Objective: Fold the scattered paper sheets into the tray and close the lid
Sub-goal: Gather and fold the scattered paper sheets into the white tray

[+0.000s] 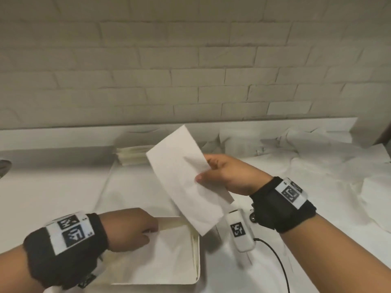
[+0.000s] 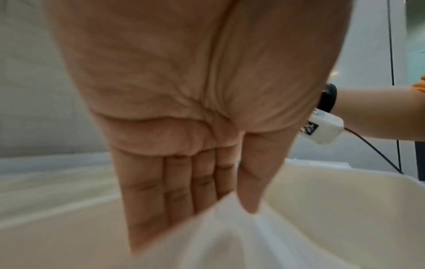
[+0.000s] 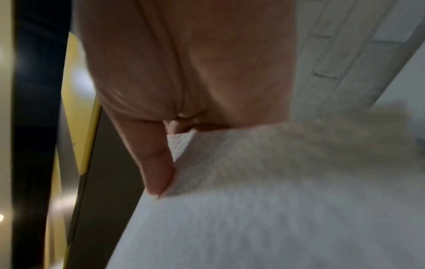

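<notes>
My right hand (image 1: 204, 169) holds a folded white paper sheet (image 1: 186, 182) in the air above the far right corner of the tray; the thumb lies on top and the fingers behind it. In the right wrist view the thumb (image 3: 158, 174) presses on that sheet (image 3: 276, 200). The cream tray (image 1: 197, 261) sits at the bottom centre with white paper (image 1: 167, 259) inside. My left hand (image 1: 151, 232) reaches into the tray. In the left wrist view its thumb (image 2: 253, 182) and straight fingers pinch a corner of the sheet (image 2: 230, 236) lying there, beside the tray wall (image 2: 345, 209).
A stack of cream sheets (image 1: 131, 155) stands at the back by the brick wall. Crumpled loose sheets (image 1: 317, 170) cover the table on the right. A flat white panel (image 1: 135, 187) lies just behind the tray. A black cable (image 1: 277, 261) trails from my right wrist.
</notes>
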Motion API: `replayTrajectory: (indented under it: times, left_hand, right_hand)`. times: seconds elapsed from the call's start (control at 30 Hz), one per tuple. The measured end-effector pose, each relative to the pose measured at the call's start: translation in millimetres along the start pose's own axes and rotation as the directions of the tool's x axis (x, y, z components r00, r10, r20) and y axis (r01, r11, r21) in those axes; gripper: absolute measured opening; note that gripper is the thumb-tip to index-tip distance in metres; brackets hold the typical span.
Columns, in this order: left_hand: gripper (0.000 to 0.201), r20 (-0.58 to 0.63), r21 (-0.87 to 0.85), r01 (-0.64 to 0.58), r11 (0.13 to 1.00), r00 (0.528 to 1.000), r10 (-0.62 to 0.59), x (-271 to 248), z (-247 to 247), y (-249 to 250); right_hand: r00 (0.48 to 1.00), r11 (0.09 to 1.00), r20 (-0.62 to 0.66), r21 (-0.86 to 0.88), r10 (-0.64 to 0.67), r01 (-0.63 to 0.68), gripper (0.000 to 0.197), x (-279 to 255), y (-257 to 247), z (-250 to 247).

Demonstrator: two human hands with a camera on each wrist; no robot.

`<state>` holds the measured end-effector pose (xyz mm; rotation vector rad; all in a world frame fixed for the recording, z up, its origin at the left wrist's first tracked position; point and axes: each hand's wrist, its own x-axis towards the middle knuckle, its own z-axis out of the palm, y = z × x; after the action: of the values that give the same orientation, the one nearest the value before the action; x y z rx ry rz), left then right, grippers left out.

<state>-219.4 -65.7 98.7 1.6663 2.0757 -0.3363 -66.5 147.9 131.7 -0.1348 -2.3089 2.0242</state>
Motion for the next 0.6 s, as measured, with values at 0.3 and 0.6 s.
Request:
replayTrajectory:
  times: [0.3, 0.6]
  left_hand:
    - [0.104, -0.283, -0.797, -0.175, 0.579, 0.954, -0.101, -42, -33, -35]
    - [0.033, -0.186, -0.268, 0.144, 0.953, 0.962, -0.197, -44, 2, -58]
  right_hand:
    - [0.893, 0.932, 0.389, -0.353, 0.225, -0.081, 0.03, 13, -6, 49]
    - [0.908, 0.845, 0.245, -0.504, 0.339, -0.179, 0.024, 19, 7, 30]
